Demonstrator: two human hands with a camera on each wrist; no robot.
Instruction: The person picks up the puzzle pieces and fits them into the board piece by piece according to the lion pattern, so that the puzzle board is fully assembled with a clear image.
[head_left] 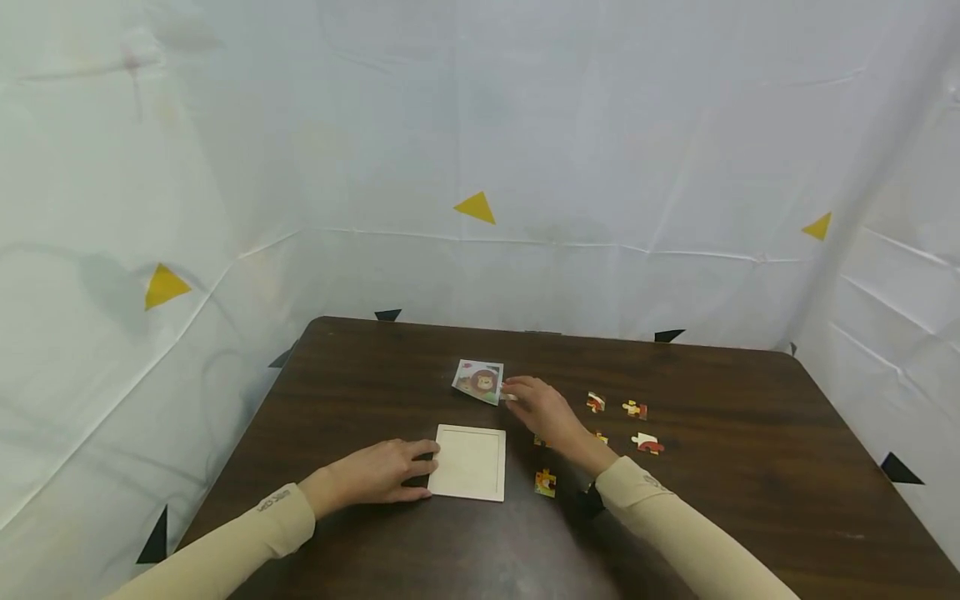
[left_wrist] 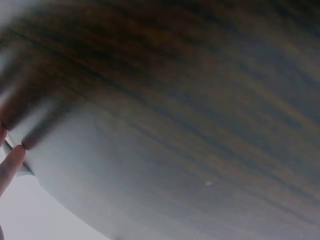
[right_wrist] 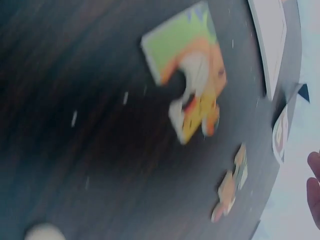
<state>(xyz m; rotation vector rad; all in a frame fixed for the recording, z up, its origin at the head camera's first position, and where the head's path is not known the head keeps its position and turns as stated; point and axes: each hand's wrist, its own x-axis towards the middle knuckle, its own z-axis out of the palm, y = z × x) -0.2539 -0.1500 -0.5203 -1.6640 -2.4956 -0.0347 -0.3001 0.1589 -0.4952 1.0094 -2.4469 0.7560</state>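
A pale square puzzle tray (head_left: pixel 468 463) with a raised rim lies on the table. My left hand (head_left: pixel 378 473) rests at its left edge, fingers spread and fairly straight; two fingertips (left_wrist: pixel 16 155) show in the left wrist view. My right hand (head_left: pixel 547 412) reaches beyond the tray's upper right corner and pinches a small pale puzzle piece (head_left: pixel 508 397), mostly hidden by the fingers. Just left of those fingers is a picture card (head_left: pixel 480 382) with a lion, one edge lifted. Right-hand fingers (right_wrist: pixel 314 195) show at the right wrist view's edge.
Several loose puzzle pieces lie right of the tray, among them a green and orange one (right_wrist: pixel 172 47), a red and yellow one (head_left: pixel 634 409) and a white and red one (head_left: pixel 647 443). My right forearm passes over some. White sheeting (head_left: pixel 555 283) stands behind the dark table (head_left: pixel 375 358).
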